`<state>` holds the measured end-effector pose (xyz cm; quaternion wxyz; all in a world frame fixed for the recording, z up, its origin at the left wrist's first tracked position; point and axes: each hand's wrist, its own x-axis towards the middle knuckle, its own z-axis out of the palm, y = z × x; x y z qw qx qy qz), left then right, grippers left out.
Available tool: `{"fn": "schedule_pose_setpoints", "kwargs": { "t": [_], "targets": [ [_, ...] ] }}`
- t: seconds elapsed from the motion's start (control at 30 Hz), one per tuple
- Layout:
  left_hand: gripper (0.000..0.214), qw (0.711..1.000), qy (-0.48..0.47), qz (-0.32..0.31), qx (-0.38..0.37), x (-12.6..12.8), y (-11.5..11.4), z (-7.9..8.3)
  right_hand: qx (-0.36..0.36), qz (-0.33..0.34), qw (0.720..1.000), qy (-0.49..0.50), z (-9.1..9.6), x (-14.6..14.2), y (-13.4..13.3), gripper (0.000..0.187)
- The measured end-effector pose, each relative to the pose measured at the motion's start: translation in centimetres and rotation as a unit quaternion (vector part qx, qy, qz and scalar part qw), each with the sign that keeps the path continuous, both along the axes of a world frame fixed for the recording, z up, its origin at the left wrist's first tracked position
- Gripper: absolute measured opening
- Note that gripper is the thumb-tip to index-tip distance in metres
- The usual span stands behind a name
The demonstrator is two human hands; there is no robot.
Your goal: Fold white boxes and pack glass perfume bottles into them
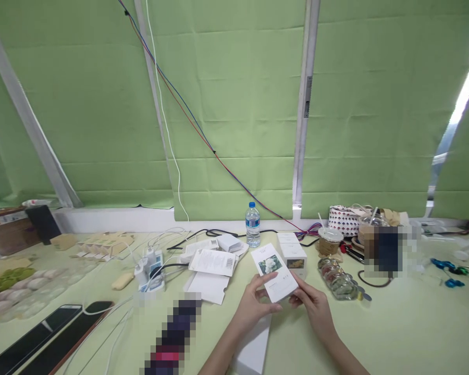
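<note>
A small white box (274, 278) with a white flower printed on its face is tilted up between my two hands. My left hand (253, 301) grips its left side and lower edge, fingers closed round it. On the right edge, my right hand (313, 307) pinches the same box near its lower corner. Just behind it stand white cartons (296, 260), one with a flower picture on its end. Under my left wrist lies a long white box (254, 346), partly covered by my forearm.
Torn white packaging (213, 265) lies left of my hands, beside a power strip (150, 271) with cables. A water bottle (252, 226) stands behind. To the right are a lidded drink cup (330, 239) and stacked round clear containers (338, 281). Two phones (62, 333) lie front left.
</note>
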<state>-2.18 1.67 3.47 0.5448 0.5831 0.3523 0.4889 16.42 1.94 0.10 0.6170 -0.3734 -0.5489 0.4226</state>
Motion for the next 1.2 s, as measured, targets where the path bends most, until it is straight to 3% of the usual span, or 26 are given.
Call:
{"fn": "schedule_pose_setpoints", "kwargs": {
  "t": [0.23,0.5,0.73,0.97,1.1,1.2],
  "targets": [
    [0.058,0.999,0.021,0.032,0.029,0.4,0.1,-1.1,-0.023,-0.002,0.999,0.033,-0.2,-0.2,0.0,0.037],
    [0.067,0.998,0.05,0.016,0.028,0.0,0.1,-0.3,-0.043,0.051,0.995,0.071,0.4,-0.5,-0.2,0.056],
    [0.066,0.999,0.035,0.014,0.001,0.2,0.2,-1.0,-0.055,0.021,0.996,0.067,0.2,-0.5,-0.3,0.047],
    [0.084,0.998,-0.04,-0.03,0.038,-0.6,0.0,0.0,-0.055,0.087,0.988,0.116,0.3,-1.0,-0.6,0.053],
    [0.107,0.998,-0.03,0.04,0.047,-0.4,0.1,-0.3,-0.072,0.112,0.977,0.167,-0.4,-1.3,-0.2,0.047],
    [0.108,0.993,0.041,0.084,0.077,-0.3,-0.1,-0.8,-0.097,0.096,0.971,0.194,-0.8,-1.5,0.2,0.047]
  ]
}}
